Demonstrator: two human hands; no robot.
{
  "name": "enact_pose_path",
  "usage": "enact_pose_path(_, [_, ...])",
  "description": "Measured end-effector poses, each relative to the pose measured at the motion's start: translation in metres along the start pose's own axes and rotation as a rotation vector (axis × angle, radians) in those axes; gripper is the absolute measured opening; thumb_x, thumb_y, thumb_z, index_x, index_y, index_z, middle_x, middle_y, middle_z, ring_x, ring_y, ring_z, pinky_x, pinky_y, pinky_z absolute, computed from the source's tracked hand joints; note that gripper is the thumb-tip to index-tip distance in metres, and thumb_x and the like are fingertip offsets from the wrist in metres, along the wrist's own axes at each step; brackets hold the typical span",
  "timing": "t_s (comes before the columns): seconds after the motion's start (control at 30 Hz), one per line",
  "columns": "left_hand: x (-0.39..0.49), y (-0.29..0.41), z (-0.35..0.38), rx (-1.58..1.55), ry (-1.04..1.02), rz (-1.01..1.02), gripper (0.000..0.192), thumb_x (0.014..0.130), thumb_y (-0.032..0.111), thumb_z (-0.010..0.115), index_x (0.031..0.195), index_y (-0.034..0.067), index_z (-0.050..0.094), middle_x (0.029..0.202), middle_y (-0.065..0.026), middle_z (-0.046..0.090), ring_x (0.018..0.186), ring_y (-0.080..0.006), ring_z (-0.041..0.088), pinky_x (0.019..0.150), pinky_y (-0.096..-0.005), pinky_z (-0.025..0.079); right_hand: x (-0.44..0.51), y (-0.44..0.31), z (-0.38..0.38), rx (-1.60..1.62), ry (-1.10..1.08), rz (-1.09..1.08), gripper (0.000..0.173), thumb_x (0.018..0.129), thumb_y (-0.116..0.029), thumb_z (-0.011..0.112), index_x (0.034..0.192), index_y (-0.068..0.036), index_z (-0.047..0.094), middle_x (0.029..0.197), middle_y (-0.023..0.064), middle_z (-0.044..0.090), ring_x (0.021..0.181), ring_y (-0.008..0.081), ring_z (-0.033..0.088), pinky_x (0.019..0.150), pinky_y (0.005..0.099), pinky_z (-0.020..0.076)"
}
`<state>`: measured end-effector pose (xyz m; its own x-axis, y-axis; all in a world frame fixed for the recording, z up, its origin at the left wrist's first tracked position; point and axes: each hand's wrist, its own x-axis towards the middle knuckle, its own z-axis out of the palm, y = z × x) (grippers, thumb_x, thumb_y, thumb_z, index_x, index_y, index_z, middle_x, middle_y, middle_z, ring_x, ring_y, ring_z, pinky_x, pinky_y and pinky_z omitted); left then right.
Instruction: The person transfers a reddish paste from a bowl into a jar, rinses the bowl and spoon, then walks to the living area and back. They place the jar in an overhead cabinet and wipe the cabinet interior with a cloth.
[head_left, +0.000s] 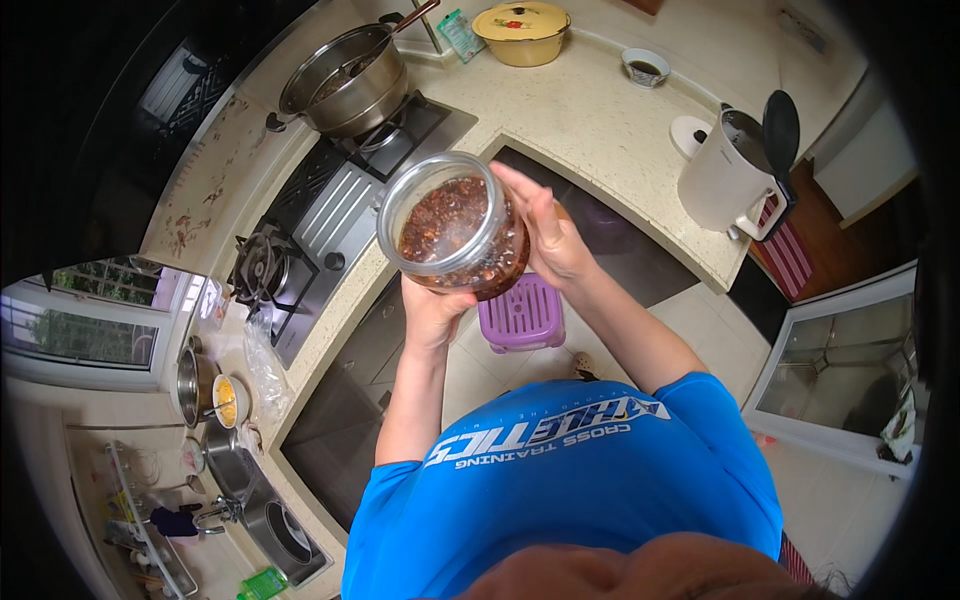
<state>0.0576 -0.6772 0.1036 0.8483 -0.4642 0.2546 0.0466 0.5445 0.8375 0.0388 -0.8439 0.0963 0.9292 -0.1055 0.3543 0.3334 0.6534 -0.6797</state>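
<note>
Both of my hands hold a wide clear jar (516, 247) in front of my chest, off the counter. Inside it is a dark red, flaky mixture (450, 219) that looks like chili in oil, and no lid sits on its mouth. My left hand (436, 309) supports the jar from below on the near left, its fingers partly hidden beneath it. Against the jar's right side lies my right hand (553, 238), with the thumb and fingers spread along the wall.
A steel pot (341, 82) with dark contents stands on the gas stove (337, 202). Along the counter (540, 105) are a yellow lidded pot (523, 37), a bowl of dark liquid (645, 67) and an open kettle (724, 172). A purple stool (523, 315) stands below. The sink (255, 495) is left.
</note>
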Motion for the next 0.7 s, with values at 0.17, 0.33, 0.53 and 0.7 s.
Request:
enact_pose_path(0.17, [-0.022, -0.008, 0.000, 0.306, -0.091, -0.046, 0.110, 0.052, 0.037, 0.096, 0.136, 0.000, 0.036, 0.132, -0.0122, 0.051, 0.120, -0.0235, 0.054, 0.103, -0.0371, 0.043, -0.045, 0.008, 0.014, 0.349, 0.289, 0.276, 0.060, 0.099, -0.055, 0.039, 0.134, -0.008, 0.050, 0.134, 0.0125, 0.055, 0.122, 0.0265, 0.053, 0.106, 0.0439, 0.0424])
enact_pose_path(0.33, [-0.030, -0.019, 0.000, 0.577, -0.284, -0.108, 0.123, 0.045, 0.050, 0.095, 0.140, 0.001, 0.034, 0.136, -0.0162, 0.045, 0.127, -0.0290, 0.048, 0.105, -0.0412, 0.040, -0.092, -0.005, 0.014, 0.664, 0.151, 0.233, 0.061, 0.102, -0.051, 0.026, 0.139, -0.006, 0.045, 0.139, 0.0161, 0.050, 0.125, 0.0309, 0.052, 0.106, 0.0493, 0.0433])
enact_pose_path(0.53, [-0.035, -0.022, 0.045, 0.407, -0.360, -0.012, 0.130, 0.046, 0.047, 0.095, 0.147, 0.002, 0.027, 0.145, -0.0184, 0.037, 0.135, -0.0310, 0.040, 0.111, -0.0421, 0.035, -0.135, -0.026, 0.013, 0.602, 0.247, 0.111, 0.061, 0.100, -0.053, 0.024, 0.141, -0.011, 0.044, 0.140, 0.0135, 0.049, 0.127, 0.0310, 0.051, 0.107, 0.0516, 0.0415])
enact_pose_path(0.7, [-0.036, -0.022, 0.102, 0.509, -0.484, 0.112, 0.128, 0.049, 0.046, 0.094, 0.148, 0.002, 0.026, 0.143, -0.0206, 0.041, 0.130, -0.0308, 0.048, 0.107, -0.0420, 0.040, -0.170, -0.054, -0.006, 0.549, 0.387, 0.136, 0.059, 0.099, -0.055, 0.031, 0.139, -0.015, 0.046, 0.138, 0.0119, 0.051, 0.126, 0.0313, 0.050, 0.105, 0.0551, 0.0409])
